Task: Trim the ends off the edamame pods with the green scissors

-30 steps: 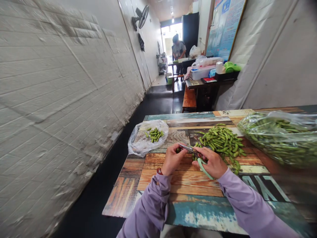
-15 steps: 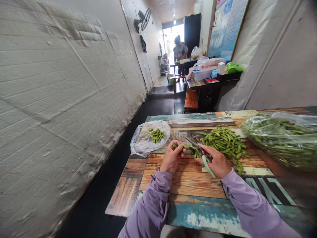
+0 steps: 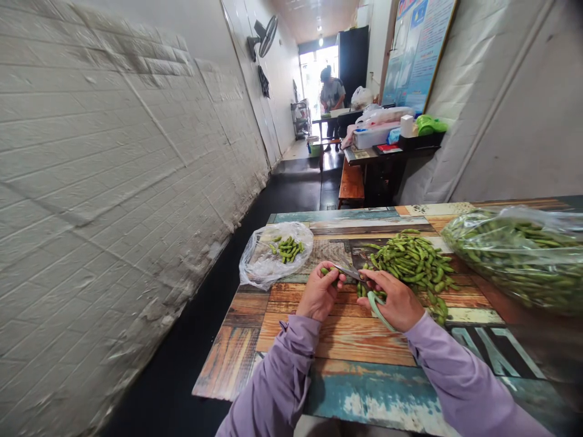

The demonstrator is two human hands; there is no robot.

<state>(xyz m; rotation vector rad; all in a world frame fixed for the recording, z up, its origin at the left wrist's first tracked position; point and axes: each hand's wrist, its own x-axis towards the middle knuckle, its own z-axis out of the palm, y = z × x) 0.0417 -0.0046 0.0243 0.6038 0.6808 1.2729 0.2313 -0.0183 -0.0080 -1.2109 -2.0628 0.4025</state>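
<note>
Pinched in the fingers of my left hand (image 3: 320,292) is a green edamame pod (image 3: 327,272). My right hand (image 3: 397,300) grips a pair of scissors (image 3: 377,308) by its pale green handles. The scissor blades point left and reach the pod at my left fingertips. Behind my right hand lies a heap of edamame pods (image 3: 414,258), and a few pods sit just under the scissors. Beyond my left hand, an open clear plastic bag (image 3: 255,265) holds a small pile of pods.
A big clear bag full of pods (image 3: 514,258) rests at the right of the patchwork wood table (image 3: 364,343). A white brick wall (image 3: 113,182) runs along the left. Farther back are an orange bench (image 3: 351,181), a cluttered table (image 3: 364,155) and a standing person (image 3: 332,94).
The scissor blades have moved left and closed at the pod in my left hand. The pods that hung between my hands now lie lower, beneath the scissors.
</note>
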